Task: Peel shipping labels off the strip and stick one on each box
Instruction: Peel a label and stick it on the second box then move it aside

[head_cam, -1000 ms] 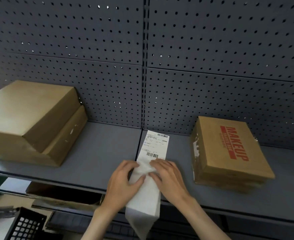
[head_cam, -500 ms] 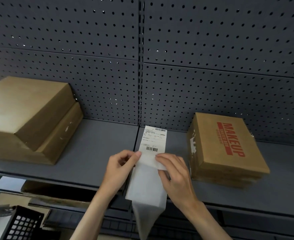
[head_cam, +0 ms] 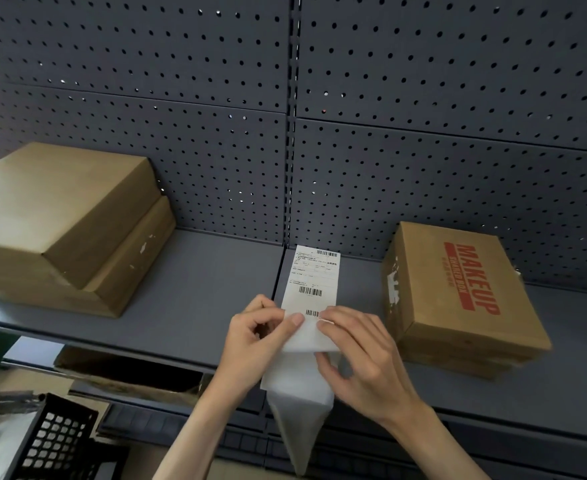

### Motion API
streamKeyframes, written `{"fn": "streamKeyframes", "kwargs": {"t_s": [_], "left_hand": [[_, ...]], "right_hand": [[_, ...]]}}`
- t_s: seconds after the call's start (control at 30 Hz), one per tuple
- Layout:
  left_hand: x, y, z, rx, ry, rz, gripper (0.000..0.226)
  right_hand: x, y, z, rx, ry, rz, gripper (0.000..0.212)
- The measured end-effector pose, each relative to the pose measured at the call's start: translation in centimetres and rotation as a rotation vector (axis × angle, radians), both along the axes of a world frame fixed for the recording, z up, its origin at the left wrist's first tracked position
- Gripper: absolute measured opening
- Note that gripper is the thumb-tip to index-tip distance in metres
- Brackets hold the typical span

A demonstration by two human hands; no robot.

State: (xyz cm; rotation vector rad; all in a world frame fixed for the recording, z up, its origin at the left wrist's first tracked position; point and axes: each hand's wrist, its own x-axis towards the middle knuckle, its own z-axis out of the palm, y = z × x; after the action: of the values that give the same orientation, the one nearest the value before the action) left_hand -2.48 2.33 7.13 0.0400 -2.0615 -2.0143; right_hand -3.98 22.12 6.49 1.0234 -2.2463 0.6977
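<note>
Left hand (head_cam: 255, 336), at about seven o'clock from the middle of the shelf, pinches the left edge of the label strip (head_cam: 299, 368) between thumb and curled fingers, knuckles up. Far off at nine o'clock sit two plain brown boxes (head_cam: 60, 223), the upper one stacked askew on the lower, with no print that I can make out. Down at eight o'clock, below the shelf (head_cam: 188, 289), a black plastic crate (head_cam: 56, 441) and an open cardboard carton (head_cam: 129, 372) sit on a lower level.

The strip lies in the centre, its long axis running from twelve to six o'clock: the printed label (head_cam: 314, 277) rests flat on the shelf pointing toward the perforated back panel (head_cam: 423, 98), and the blank backing hangs over the shelf's front edge, tapering to a fold. The label carries three barcodes and lines of small text too fine to read.

The right hand (head_cam: 361, 358), at five o'clock, grips the strip's right edge, fingertips pressed just below the lowest barcode, partly covering it.

At three o'clock, well apart from the strip, a brown box (head_cam: 458, 299) lies flat with red lettering, "MAKEUP" and beneath it "SHARED BOX", reading along its length. White torn patches mark its left side.
</note>
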Motion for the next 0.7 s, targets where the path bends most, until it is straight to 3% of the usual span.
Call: {"fn": "streamKeyframes", "kwargs": {"t_s": [0.1, 0.27, 0.4, 0.5, 0.7], "left_hand": [[0.4, 0.3, 0.0, -0.013, 0.011, -0.047, 0.031], [0.9, 0.3, 0.3, -0.009, -0.026, -0.091, 0.029], [1.4, 0.3, 0.6, -0.069, -0.008, -0.08, 0.015], [1.5, 0.8, 1.0, -0.138, 0.021, -0.09, 0.01], [1.9, 1.1, 1.6, -0.21, 0.07, -0.074, 0.014]], "right_hand": [[0.5, -0.2, 1.7, -0.066, -0.168, 0.063, 0.041], [-0.6, -0.4, 4.9, -0.071, -0.497, 0.187, 0.04], [-2.0, -0.5, 6.6, -0.214, -0.737, 0.204, 0.035], [-3.1, -1.5, 6.9, -0.119, -0.742, 0.138, 0.013], [-3.5, -2.3, 7.2, -0.044, -0.739, 0.225, 0.014]]}}
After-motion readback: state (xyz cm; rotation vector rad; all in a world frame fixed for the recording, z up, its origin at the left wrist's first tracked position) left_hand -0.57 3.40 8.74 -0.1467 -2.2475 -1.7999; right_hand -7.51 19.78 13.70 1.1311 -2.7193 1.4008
